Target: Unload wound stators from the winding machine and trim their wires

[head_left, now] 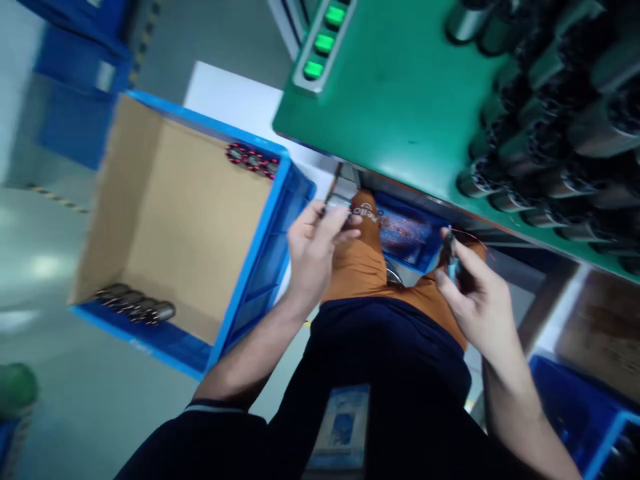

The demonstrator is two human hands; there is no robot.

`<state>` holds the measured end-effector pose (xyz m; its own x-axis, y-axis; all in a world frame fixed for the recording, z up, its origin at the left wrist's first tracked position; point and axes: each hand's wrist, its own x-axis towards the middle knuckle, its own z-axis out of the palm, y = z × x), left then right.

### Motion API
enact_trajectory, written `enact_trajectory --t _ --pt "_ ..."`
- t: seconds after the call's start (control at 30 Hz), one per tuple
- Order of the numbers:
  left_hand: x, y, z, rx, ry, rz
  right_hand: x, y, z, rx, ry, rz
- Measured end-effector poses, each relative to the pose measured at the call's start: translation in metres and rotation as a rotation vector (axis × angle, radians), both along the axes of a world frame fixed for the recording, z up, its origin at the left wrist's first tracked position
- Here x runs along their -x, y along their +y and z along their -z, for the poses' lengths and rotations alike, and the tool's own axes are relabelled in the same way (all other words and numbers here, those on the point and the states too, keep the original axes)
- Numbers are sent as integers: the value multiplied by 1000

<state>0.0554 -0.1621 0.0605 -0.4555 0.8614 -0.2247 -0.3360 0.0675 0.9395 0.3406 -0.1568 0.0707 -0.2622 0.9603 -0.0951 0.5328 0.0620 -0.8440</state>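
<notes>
My left hand [317, 243] is closed around a small grey metal motor stator [338, 203], held above my left thigh near the bench edge. Fingers cover much of it and motion blurs its detail. My right hand [473, 287] grips small nippers [450, 252] with a dark head and light blue on the handle, raised over my right thigh. A thin red wire [467, 233] shows just beyond the nippers; whether they touch it I cannot tell. The two hands are well apart.
A blue crate [250, 267] lined with cardboard stands at left, with rows of stators [135, 303] along two edges. Many dark cylinders [565, 173] crowd the right of the green bench [400, 100]. Below its edge sits a blue bin [407, 230] of scraps.
</notes>
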Motion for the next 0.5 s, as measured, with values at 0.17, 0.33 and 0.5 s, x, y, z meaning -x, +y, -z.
enact_trajectory --t 0.17,0.33,0.5 --pt "150 -13 -30 -47 783 -171 -14 8 26 46 -104 -159" --pt "256 11 -12 273 1362 -55 -18 13 32 93 -188 -254" --pt "276 42 16 382 1235 102 -21 18 23 151 -248 -214"
